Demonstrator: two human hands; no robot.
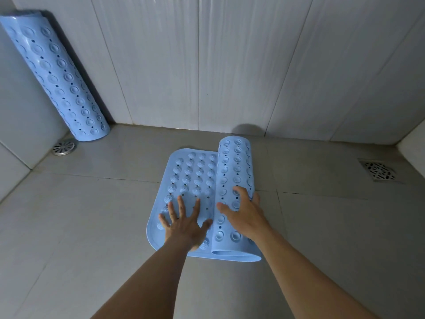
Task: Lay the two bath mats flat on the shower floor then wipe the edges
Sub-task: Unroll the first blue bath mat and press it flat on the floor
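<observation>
A light blue bath mat (190,178) with round bumps and small holes lies partly unrolled on the grey tiled shower floor (92,215). Its left part is flat; its right part is still a roll (234,166). My left hand (184,224) presses flat on the unrolled part, fingers spread. My right hand (243,215) rests on the near end of the roll, fingers curved over its top and far side. A second blue mat (59,81), fully rolled, leans upright in the back left corner against the wall.
A round metal drain (64,147) sits in the floor by the foot of the leaning roll. A square patterned drain (379,170) is at the right. White tiled walls (230,65) enclose the back and both sides.
</observation>
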